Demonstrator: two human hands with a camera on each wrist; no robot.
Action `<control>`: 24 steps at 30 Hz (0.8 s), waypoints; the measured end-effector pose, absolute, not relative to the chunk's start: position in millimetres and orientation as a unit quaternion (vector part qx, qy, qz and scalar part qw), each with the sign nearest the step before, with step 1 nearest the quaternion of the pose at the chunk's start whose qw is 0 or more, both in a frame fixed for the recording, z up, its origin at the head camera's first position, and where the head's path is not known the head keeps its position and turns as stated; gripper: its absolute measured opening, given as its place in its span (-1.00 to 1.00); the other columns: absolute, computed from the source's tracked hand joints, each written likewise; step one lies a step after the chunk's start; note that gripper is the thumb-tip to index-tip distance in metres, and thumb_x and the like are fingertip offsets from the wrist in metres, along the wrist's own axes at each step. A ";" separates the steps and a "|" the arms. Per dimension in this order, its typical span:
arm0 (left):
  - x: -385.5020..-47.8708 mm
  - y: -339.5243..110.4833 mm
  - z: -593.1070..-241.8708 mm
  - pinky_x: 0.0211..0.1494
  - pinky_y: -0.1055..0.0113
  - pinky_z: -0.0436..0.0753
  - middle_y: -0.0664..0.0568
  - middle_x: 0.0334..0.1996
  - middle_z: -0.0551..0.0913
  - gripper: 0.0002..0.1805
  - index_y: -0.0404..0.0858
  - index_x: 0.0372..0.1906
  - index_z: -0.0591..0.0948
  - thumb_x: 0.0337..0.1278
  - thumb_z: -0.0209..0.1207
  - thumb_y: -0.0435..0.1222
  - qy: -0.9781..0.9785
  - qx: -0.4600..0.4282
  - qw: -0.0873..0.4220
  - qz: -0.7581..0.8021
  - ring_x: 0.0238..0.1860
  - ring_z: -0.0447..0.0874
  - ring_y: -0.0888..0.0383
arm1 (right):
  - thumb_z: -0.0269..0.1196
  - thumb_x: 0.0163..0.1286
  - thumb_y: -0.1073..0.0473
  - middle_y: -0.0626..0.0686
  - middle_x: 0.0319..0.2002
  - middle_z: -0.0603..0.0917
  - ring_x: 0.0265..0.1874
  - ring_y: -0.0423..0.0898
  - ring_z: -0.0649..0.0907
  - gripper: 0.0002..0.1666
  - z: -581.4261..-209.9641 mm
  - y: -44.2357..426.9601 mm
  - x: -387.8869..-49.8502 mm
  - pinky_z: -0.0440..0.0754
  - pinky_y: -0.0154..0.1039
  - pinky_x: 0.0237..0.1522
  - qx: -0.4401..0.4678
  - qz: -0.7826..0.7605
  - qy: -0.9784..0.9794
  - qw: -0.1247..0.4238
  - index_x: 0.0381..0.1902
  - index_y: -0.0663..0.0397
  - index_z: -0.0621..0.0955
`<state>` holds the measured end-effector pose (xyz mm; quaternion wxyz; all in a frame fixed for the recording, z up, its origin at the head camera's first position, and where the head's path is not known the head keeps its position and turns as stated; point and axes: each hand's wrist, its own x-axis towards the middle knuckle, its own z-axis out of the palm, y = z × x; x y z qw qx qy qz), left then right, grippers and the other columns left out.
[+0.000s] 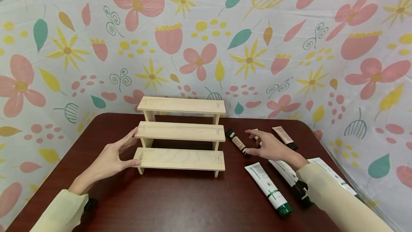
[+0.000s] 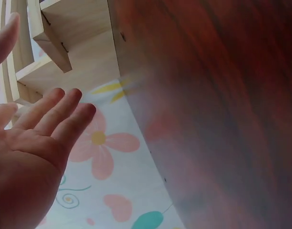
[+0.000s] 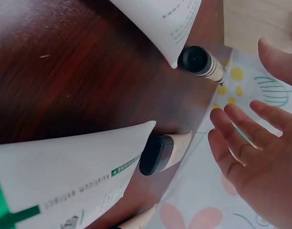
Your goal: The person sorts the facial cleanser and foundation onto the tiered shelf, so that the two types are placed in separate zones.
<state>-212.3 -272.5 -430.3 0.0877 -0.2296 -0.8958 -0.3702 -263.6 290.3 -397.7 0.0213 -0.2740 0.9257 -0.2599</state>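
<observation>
A pale wooden three-step rack (image 1: 180,158) stands on the table. My left hand (image 1: 107,162) touches its left end, thumb at the bottom step and fingertips by the middle one; the left wrist view shows these fingers extended. To the rack's right, my right hand (image 1: 273,146) hovers over several tubes with spread fingers and holds nothing. Nearest its thumb lies a beige tube with black ends (image 1: 238,142). Another beige tube (image 1: 256,138) is mostly hidden behind the hand. In the right wrist view, a black-capped beige tube (image 3: 172,151) lies apart from the fingers.
White tubes with green caps, one in front (image 1: 265,185) and one at far right (image 1: 334,174), lie on the dark red-brown table (image 1: 167,203). A small beige tube (image 1: 283,135) lies near the back edge. A flower-patterned cloth (image 1: 199,20) hangs behind.
</observation>
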 end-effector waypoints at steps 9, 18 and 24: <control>-217.2 -273.3 -433.3 0.21 0.07 0.68 -0.27 0.35 0.57 0.23 -0.05 0.71 0.15 -0.02 0.64 -0.33 -0.868 -0.242 0.070 -0.428 0.24 0.68 -0.15 | 0.45 0.42 0.19 0.35 0.13 0.61 -0.19 0.03 0.72 -0.22 -410.9 290.7 -287.6 0.70 -0.08 -0.18 -0.279 -0.274 0.918 0.072 0.47 0.37 0.43; -220.7 -274.2 -431.9 0.16 0.16 0.72 -0.21 0.24 0.67 0.23 -0.11 0.70 0.19 -0.09 0.64 -0.41 -0.864 -0.250 0.079 -0.431 0.19 0.72 -0.11 | 0.45 0.42 0.24 0.35 0.10 0.64 -0.19 0.03 0.74 -0.28 -415.2 289.2 -306.3 0.72 -0.06 -0.15 -0.275 -0.293 0.909 0.109 0.42 0.44 0.46; -222.6 -273.1 -432.0 0.15 0.03 0.72 -0.20 0.24 0.67 0.23 -0.10 0.69 0.20 -0.10 0.64 -0.43 -0.864 -0.246 0.068 -0.433 0.18 0.73 -0.11 | 0.43 0.43 0.26 0.35 0.09 0.64 -0.13 0.10 0.74 -0.30 -415.9 288.7 -311.5 0.73 -0.07 -0.15 -0.260 -0.314 0.904 0.130 0.41 0.44 0.46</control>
